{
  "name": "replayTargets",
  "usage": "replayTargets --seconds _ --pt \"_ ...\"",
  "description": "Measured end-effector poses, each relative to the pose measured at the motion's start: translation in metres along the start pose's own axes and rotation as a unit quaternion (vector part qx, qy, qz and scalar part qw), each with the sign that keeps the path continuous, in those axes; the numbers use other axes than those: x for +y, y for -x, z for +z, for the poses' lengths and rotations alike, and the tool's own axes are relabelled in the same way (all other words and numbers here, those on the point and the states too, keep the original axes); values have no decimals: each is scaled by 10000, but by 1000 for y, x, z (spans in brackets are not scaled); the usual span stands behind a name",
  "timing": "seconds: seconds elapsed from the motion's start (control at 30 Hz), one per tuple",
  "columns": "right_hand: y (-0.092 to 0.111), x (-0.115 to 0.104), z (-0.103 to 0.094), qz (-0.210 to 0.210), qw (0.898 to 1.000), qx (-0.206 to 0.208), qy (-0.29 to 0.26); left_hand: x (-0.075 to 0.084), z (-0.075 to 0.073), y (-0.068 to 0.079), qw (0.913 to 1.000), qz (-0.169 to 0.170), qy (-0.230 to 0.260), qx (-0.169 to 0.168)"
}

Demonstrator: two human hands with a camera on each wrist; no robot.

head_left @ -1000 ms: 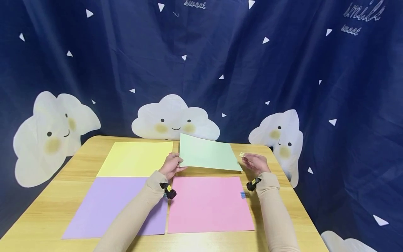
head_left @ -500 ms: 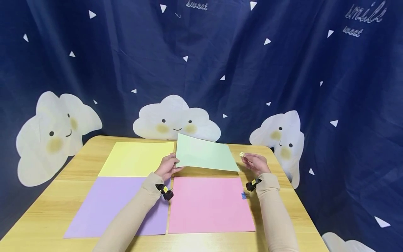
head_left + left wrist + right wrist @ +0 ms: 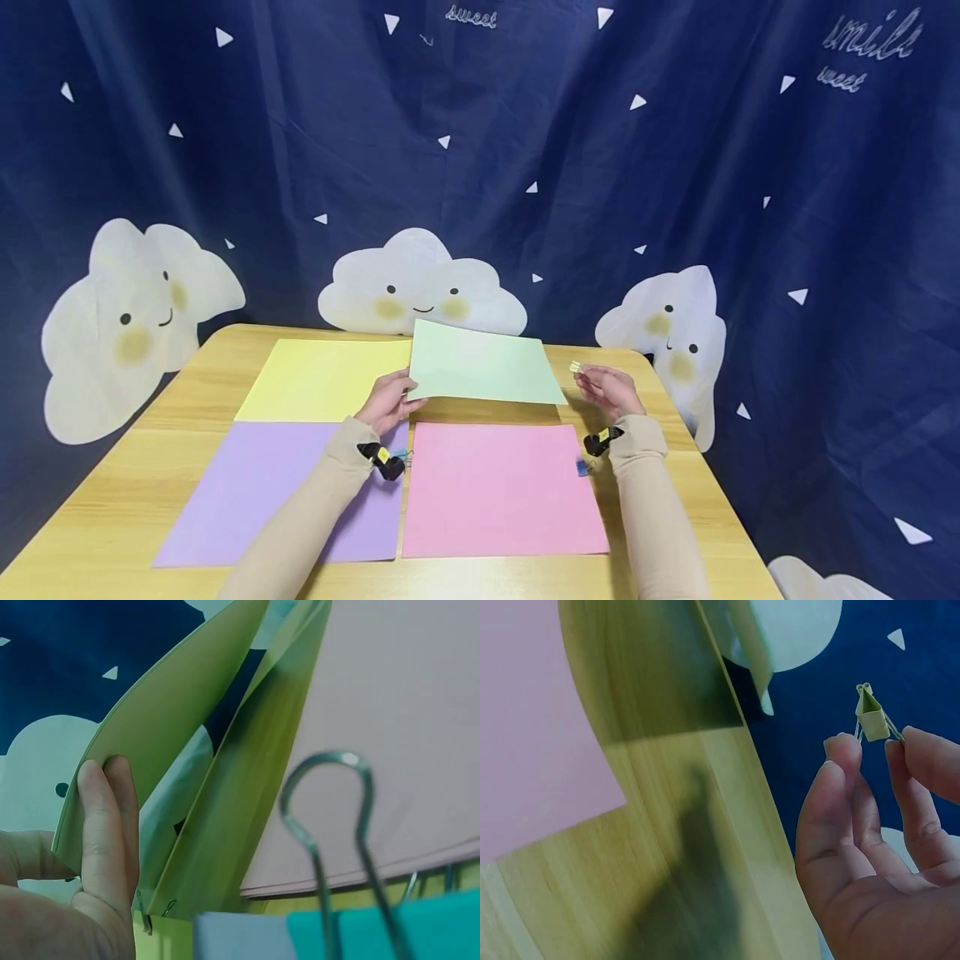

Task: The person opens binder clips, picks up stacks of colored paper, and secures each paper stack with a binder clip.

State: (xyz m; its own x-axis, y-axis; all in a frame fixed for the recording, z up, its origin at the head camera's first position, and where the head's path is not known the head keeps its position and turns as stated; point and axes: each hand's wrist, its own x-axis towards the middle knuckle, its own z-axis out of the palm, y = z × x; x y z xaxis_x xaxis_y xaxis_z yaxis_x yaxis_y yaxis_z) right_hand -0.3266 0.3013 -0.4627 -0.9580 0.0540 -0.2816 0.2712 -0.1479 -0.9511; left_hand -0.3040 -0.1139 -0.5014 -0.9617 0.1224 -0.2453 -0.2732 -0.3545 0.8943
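In the head view my left hand [image 3: 387,404] grips the left edge of pale green paper [image 3: 480,362], lifted and tilted above the table's far middle. The left wrist view shows two fingers flat against one face of the green paper [image 3: 161,712], with the thumb on its other side. My right hand [image 3: 609,390], to the right of the paper and apart from it, pinches a small yellow binder clip [image 3: 874,722]. Fingers hold both of the clip's wire handles, and its mouth looks closed or nearly so.
Yellow paper [image 3: 322,375], purple paper [image 3: 255,492] and pink paper [image 3: 506,492] lie on the wooden table [image 3: 97,492]. A blue binder clip [image 3: 582,468] sits on the pink paper's right edge, another blue clip [image 3: 401,456] at the purple paper's right edge. Behind hangs a dark blue curtain [image 3: 480,100].
My left hand has shifted left, carrying the green paper with it, so its left corner now reaches the yellow paper's edge. The right hand with the clip has stayed almost still.
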Motion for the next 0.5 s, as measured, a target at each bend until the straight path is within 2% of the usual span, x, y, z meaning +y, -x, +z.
replayTargets --seconds 0.5 --pt "6 -2 13 -73 9990 -156 -411 7 -22 7 9997 -12 230 112"
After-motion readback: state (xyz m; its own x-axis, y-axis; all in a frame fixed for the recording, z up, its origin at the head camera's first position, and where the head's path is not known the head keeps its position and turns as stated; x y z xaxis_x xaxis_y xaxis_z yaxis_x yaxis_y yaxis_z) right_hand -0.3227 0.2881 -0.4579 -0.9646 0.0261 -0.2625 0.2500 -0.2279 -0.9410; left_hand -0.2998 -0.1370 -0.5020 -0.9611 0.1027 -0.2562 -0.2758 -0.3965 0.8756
